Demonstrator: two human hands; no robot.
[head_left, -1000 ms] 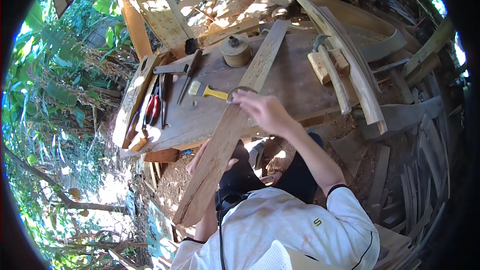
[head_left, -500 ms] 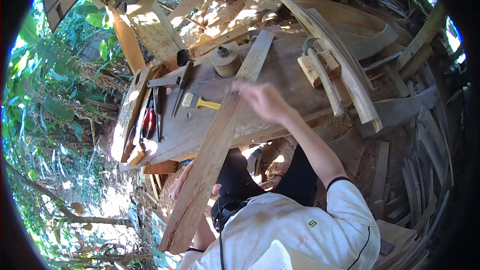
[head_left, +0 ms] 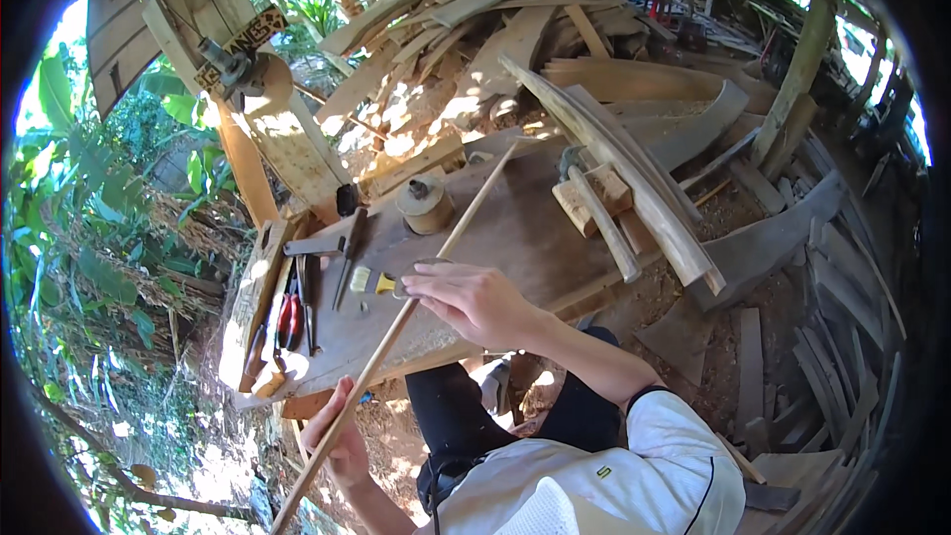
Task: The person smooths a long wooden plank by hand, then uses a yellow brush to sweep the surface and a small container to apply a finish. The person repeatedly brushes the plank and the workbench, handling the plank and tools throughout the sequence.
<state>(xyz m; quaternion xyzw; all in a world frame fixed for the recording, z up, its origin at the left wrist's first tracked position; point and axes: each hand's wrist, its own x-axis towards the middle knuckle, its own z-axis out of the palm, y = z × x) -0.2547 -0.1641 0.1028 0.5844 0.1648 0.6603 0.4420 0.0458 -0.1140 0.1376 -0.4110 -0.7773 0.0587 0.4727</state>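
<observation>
A: What's in the hands?
B: A long, pale wooden slat (head_left: 396, 322), now turned on edge so it reads thin; a second ago its broad face showed like a plank. It runs diagonally across the rough brown wooden table (head_left: 535, 238), far end up right, near end down left.
A: And the grip?
B: The left hand (head_left: 337, 436) wraps the lower part below the table edge. The right hand (head_left: 475, 299) rests on it mid-length, fingers curled, just beside a yellow-handled chisel (head_left: 371, 281). Red-handled pliers (head_left: 288, 317) lie further left.
</observation>
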